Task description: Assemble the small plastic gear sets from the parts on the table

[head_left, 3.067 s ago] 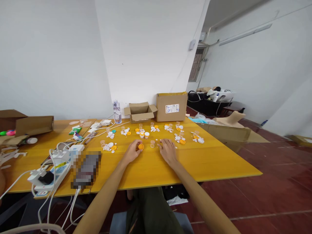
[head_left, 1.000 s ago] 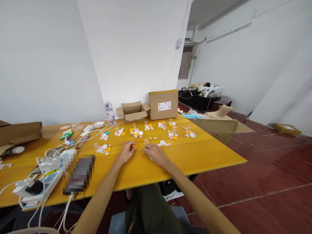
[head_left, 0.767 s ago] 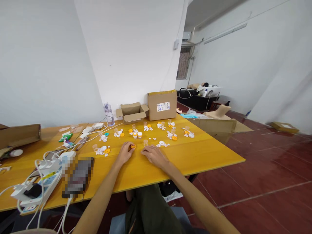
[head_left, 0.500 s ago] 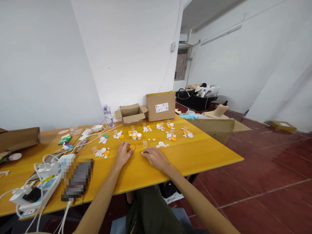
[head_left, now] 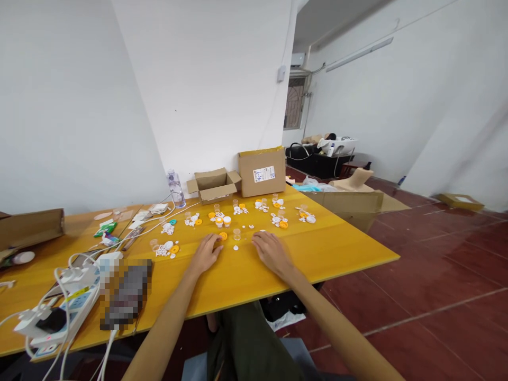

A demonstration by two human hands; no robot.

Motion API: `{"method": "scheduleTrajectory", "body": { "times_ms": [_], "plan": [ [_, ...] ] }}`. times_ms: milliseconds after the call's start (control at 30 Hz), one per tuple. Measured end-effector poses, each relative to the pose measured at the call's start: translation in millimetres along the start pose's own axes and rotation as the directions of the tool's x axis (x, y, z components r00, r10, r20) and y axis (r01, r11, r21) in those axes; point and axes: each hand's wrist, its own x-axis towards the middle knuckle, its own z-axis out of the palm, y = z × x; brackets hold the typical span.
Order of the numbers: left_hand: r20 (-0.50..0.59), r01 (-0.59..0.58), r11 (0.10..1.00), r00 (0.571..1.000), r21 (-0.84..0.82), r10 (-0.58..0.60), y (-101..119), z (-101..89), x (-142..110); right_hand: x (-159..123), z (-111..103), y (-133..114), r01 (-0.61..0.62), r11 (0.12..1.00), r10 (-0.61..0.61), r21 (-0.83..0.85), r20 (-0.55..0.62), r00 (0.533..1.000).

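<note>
Head view: left hand (head_left: pixel 205 254), thumb and fingers apart, just beside the orange disc (head_left: pixel 224 236) on the desk (head_left: pixel 317 254); right hand (head_left: pixel 273 254) (can't tell its grip from here) near the clear cup (head_left: pixel 237 234).

I can't read any word or number for certain through my camera. The clearest label is the white sticker (head_left: pixel 264 174) on the taller cardboard box (head_left: pixel 248 185), beyond my right hand (head_left: pixel 273 254); I see dark print and blue handwriting, too small to make out. Beyond my left hand (head_left: pixel 205 254), the open carton (head_left: pixel 214 195) has a small dark mark on its front that I can't decipher. Farther to that hand's left, the water bottle (head_left: pixel 175 189) and the green packet (head_left: pixel 105 228) show me no legible brand, nor does the power strip (head_left: pixel 81 304).
</note>
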Motion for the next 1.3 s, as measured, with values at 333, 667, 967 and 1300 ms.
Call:
{"method": "scheduleTrajectory", "body": {
  "times_ms": [333, 667, 967, 1300],
  "plan": [
    [0.053, -0.209, 0.976, 0.977, 0.061, 0.206, 19, 6.8, 0, -2, 1, 37, -0.225, 0.962, 0.229, -0.156, 0.005, 0.974],
    [0.15, -0.177, 0.984, 0.973, -0.001, 0.175, 32, 14.9, 11, 3, 8, 38, -0.141, 0.987, 0.146, -0.074, 0.061, 0.987],
    [0.155, -0.086, 0.995, 0.984, -0.045, 0.092, 31, 8.2, 4, 4, 13, 45, -0.142, 0.988, 0.144, -0.057, 0.046, 0.988],
    [0.14, -0.095, 0.995, 0.985, -0.037, 0.099, 30, 3.6, 3, -1, -7, 7, 0.056, 0.995, -0.053, 0.084, -0.036, 0.998]
  ]
}}
